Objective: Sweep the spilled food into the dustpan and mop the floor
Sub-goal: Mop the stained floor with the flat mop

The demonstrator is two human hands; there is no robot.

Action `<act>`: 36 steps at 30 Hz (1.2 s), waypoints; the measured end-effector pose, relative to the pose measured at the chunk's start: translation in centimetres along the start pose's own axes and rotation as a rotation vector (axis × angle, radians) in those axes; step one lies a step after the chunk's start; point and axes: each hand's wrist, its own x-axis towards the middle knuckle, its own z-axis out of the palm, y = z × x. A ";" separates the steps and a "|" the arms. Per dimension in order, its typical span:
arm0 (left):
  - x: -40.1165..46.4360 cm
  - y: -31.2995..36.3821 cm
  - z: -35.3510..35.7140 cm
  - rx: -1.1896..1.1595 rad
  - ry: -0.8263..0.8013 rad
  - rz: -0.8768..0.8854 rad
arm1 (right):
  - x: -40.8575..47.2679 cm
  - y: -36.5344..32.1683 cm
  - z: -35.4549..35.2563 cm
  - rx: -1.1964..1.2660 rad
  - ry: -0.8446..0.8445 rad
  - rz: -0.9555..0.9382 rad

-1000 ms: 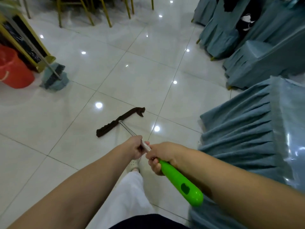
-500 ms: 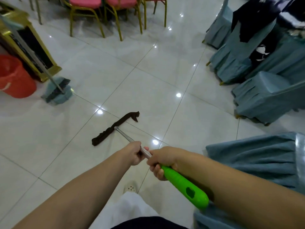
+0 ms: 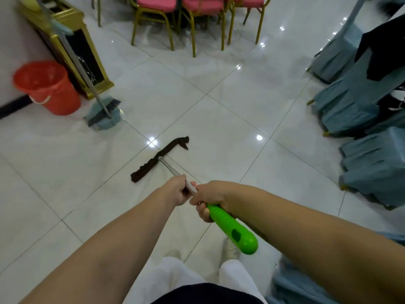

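Mopping looks like the step in hand, and we read the frame from its left edge. At upper left a red bucket [image 3: 47, 86] stands beside a gold stand [image 3: 72, 44], and against it lean a broom [image 3: 105, 110] and a teal dustpan [image 3: 107, 121], well apart from us; whether any spilled food lies in the pan we cannot tell, and none shows on the glossy floor [image 3: 219, 102]. At centre the mop [image 3: 232, 231] rests its dark, limp cloth head [image 3: 158, 155] flat on the tiles. We judge it light, its thin metal shaft stiff, the cloth soft and draggy when wet. Our left hand [image 3: 177, 191] is wrapped around the shaft, our right hand [image 3: 208, 198] clamped where metal meets green handle: sensible holds, spaced for leverage. At right, draped chairs [image 3: 350, 106] are cut off, dark clothing on them unclear.
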 end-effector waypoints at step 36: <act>3.8 3.7 16.3 -0.484 0.063 0.037 | -1.5 -10.9 -17.7 -0.308 -0.190 0.073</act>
